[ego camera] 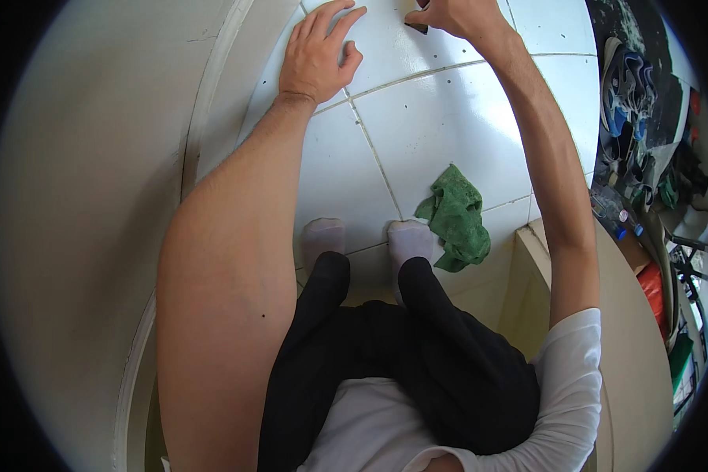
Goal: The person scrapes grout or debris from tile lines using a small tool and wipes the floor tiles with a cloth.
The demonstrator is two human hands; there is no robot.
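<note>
My left hand (320,52) rests on the white tiled floor (389,147) with its fingers spread and nothing in them. Near the top edge, my right hand (451,15) grips a small dark object (418,27) low over the tiles; its kind cannot be told, and part of it is hidden by the fingers. A crumpled green cloth (457,221) lies on the floor beside my right foot, away from both hands. Small dark specks dot the tiles around the hands.
A pale wall (106,177) runs along the left. At the right are a low beige wall (619,318), blue and dark shoes (625,88), plastic bottles (616,215) with blue caps and a red item (652,292). My feet in pale socks (410,239) stand on the tiles.
</note>
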